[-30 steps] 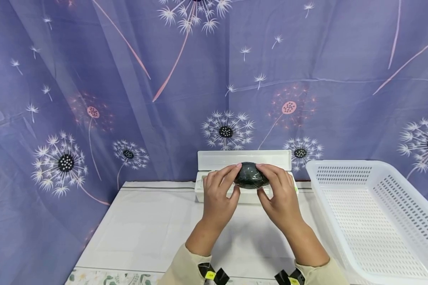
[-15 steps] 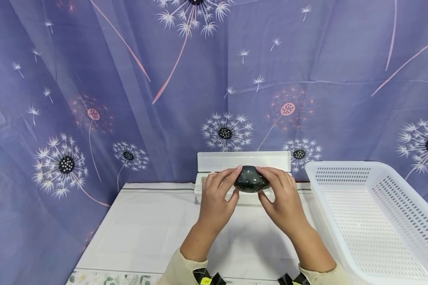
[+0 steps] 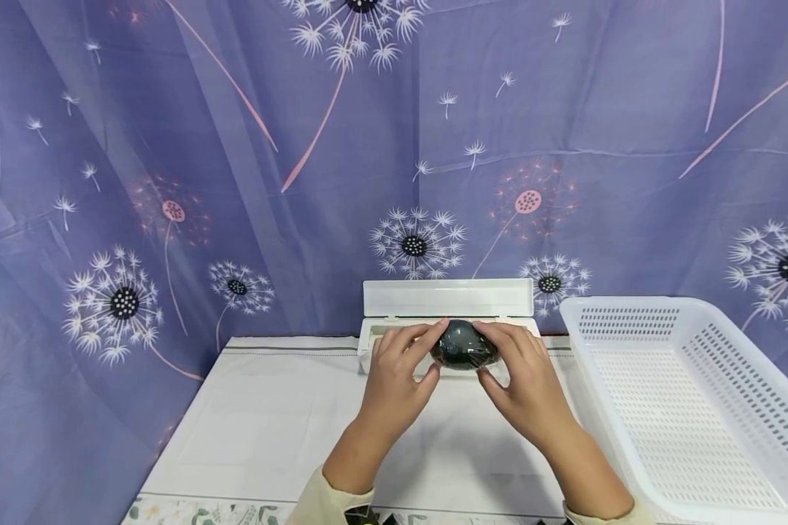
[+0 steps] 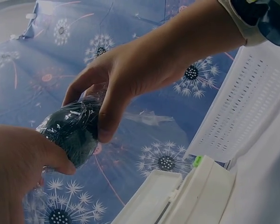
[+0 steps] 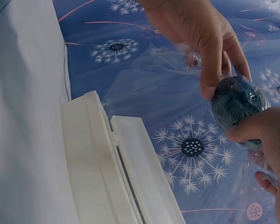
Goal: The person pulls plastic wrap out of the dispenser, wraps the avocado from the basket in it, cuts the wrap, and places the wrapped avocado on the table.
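Observation:
Both hands hold a dark, glossy, oval object (image 3: 462,344) wrapped in clear cling film, raised in front of a white box. My left hand (image 3: 394,379) grips its left end and my right hand (image 3: 525,386) its right end, thumbs on the near side. In the left wrist view the film-wrapped object (image 4: 72,128) shines with creases. Loose film trails beyond both ends of the wrapped object (image 5: 238,105) in the right wrist view. What lies under the film cannot be told.
The long white box (image 3: 371,343) stands at the table's back edge, its hinged lid (image 3: 446,297) raised. At right stands a white perforated basket (image 3: 637,408). A white cloth (image 3: 276,415) covers the table, and a blue dandelion-print curtain (image 3: 328,240) hangs behind.
Both hands and the wrapped object have come lower in the head view, nearer the person. The grip at both ends stays the same. Box and basket have not moved.

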A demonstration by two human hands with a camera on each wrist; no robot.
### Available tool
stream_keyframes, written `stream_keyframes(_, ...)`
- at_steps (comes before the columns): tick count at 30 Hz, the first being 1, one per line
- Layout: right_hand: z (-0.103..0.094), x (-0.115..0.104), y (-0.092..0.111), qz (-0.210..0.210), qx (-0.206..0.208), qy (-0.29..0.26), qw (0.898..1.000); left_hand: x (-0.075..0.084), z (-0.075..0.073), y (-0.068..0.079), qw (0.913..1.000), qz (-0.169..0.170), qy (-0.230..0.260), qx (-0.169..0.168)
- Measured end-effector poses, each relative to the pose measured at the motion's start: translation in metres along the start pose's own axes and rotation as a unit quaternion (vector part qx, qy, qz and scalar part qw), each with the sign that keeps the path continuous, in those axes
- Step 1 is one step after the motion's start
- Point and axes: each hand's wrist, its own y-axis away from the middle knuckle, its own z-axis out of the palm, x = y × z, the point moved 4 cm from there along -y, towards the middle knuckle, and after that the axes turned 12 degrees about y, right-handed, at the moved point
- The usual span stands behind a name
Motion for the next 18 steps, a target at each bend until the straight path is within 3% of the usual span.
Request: stream_keyframes(18, -0.002, -0.003, 0.020, 0.010, -0.068, -0.008, 0.998, -0.002, -0.004, 0.016, 0.9968, -0.003, -0.001, -0.080)
